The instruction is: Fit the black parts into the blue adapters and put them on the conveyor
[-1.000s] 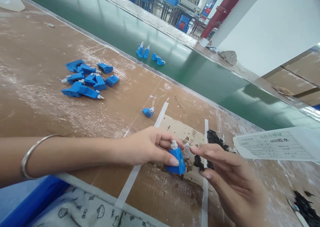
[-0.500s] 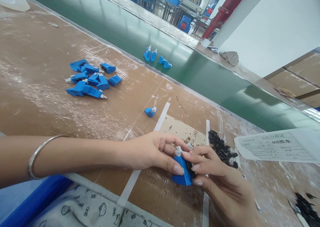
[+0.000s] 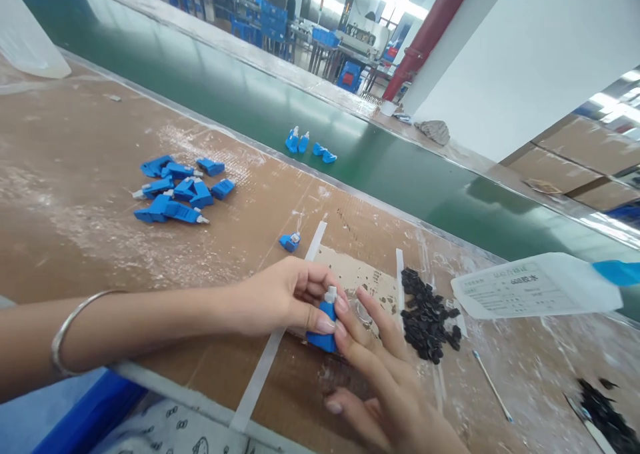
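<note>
My left hand, with a bangle on its wrist, pinches a small blue plastic part with a whitish tip pointing up. Fingertips of my right hand touch the right side of that part; its fingers are spread and the thumb stays away from it. A round clear object shows partly behind the right fingers on a stained pale card. Just beyond the hands lies a single blue part. To the right is a pile of small black pieces.
A heap of blue parts lies at left. Several more sit on the green belt at the back. On the right are a labelled translucent bottle, a cotton swab and more black pieces.
Both hands and the blue part have shifted left in the picture. My right fingers have spread, and the thumb has come off the part. The view has tilted up.
</note>
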Demonstrator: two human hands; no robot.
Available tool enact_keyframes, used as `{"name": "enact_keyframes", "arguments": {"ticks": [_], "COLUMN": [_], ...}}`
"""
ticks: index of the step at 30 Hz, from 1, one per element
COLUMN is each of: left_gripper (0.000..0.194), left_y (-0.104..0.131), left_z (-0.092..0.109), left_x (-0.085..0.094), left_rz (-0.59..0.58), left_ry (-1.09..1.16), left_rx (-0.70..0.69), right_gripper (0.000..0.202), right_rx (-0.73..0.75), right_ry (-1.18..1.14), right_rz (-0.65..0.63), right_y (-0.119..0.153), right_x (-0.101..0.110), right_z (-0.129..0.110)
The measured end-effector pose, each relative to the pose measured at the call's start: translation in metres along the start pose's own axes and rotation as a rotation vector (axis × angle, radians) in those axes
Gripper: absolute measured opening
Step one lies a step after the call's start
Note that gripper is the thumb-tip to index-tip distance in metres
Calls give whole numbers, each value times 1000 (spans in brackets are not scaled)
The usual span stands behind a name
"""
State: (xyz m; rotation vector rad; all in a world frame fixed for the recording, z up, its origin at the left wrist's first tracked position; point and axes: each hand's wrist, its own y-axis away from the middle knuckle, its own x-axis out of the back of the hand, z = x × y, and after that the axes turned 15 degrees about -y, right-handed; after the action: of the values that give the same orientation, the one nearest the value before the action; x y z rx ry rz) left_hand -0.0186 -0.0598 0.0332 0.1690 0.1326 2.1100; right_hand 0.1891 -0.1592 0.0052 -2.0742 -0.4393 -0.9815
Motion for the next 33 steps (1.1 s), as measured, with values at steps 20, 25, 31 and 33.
{"name": "enact_keyframes", "arguments": {"ticks": [20,25,31,33], "left_gripper": [37,68,53,47], "left_y": [33,-93,-214,-238], "left_z": [-21,7,37,37], "left_x": [197,182,174,182], "left_rz": [878,800,599,548], "left_ry": [-1858,-1798,-1770,-1738], "left_rx": [564,312,57,105], "right_gripper": [32,32,25,24], "right_rx": [-524,-510,-523,-538], "right_ry": [375,393,395,384], "right_rz": [263,266,216,258], "right_y": [44,46,48,46], "right_x": [37,38,38,37], "right_z": [126,126,128,127]}}
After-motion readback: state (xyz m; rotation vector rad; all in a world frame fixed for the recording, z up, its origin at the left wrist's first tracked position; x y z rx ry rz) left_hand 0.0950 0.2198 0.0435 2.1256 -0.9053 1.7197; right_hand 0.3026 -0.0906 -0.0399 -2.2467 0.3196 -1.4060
